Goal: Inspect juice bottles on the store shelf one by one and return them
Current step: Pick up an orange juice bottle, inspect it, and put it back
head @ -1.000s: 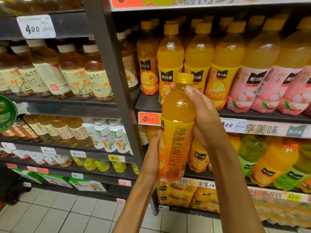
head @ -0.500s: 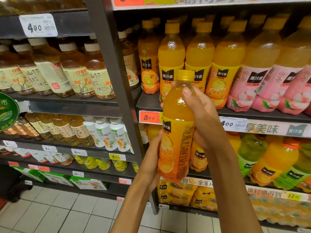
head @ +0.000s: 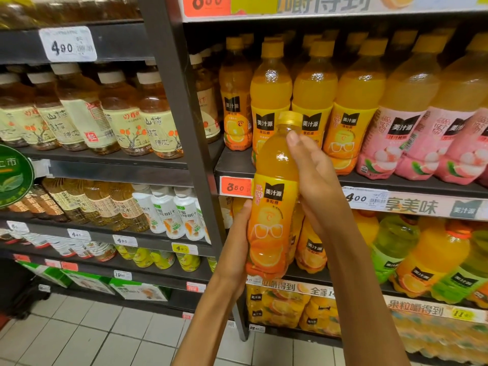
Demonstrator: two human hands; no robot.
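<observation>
— Bottle (head: 274, 196) of orange juice, held upright in front of the shelf (head: 412, 184), clear of the row it presumably belongs to. Why off the shelf at all?

— So the label can be read; its printed face is turned toward the person, which fits the inspecting step.

— And two hands for one bottle?

— The left hand (head: 237, 249) wraps the lower body from behind, taking the weight; its fingers are hidden, only the thumb shows, pressed along the label's edge. The right hand (head: 317, 175) curls round the shoulder, thumb lying on the front just below the cap (head: 290, 118) (a grip suited to twisting the bottle round).

— Where would it go back?

— Likely among the orange bottles (head: 314, 101) standing just behind it, above the red price tag (head: 235, 187). The pink-labelled bottles (head: 390, 146) further right are a different flavour.
</observation>
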